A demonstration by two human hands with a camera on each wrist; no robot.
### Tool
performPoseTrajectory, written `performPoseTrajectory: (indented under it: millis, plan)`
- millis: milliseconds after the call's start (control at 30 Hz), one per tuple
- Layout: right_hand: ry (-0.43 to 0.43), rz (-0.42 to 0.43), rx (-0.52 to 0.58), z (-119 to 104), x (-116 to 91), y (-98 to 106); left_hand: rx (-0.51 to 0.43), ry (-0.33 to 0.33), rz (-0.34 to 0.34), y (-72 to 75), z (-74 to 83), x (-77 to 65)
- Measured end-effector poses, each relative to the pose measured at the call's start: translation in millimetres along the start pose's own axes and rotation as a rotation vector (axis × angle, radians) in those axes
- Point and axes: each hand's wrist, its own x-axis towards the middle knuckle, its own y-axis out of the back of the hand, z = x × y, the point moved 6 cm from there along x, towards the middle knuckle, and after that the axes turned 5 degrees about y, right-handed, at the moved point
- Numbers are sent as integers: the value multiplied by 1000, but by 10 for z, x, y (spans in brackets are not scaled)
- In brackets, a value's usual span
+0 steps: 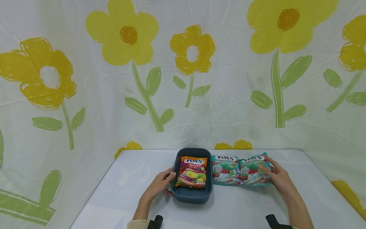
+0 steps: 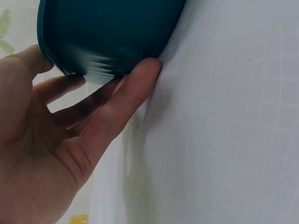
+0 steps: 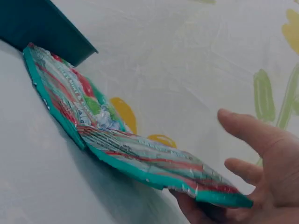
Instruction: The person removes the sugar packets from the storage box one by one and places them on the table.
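A dark blue-green box [image 1: 187, 196] stands in the middle of the table with an orange Fox's Fruits candy bag [image 1: 192, 171] inside it. My left hand [image 1: 160, 183] grips its left wall, a digit on the rim and others against the outside [image 2: 60, 126]. Right of the box lie two teal Fox's candy bags, the left bag [image 1: 226, 171] close to its wall and the right bag [image 1: 253, 173] overlapping it. At the right bag's outer end is my right hand [image 1: 281, 179]. In the right wrist view one digit stands clear above that bag while fingers [image 3: 189, 205] reach under its edge.
The white table [image 1: 128, 190] has its far edge just behind the box. Behind and at the sides hangs a white sheet [image 1: 226, 111] with yellow flowers. Dark wrist mounts [image 1: 155, 221] show at the bottom.
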Motion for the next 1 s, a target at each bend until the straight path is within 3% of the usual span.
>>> performPoseTrajectory:
  millis: [233, 500, 1000]
  plan:
    - [-8, -17, -226, 51, 47, -13, -1, 6, -5, -11, -11, -3]
    - [58, 19, -423, 77, 59, -44, 8, -2, 0, 0, -2, -16]
    - [38, 16, -519, 108, 96, -31, 17, 28, 38, 0, 18, -36]
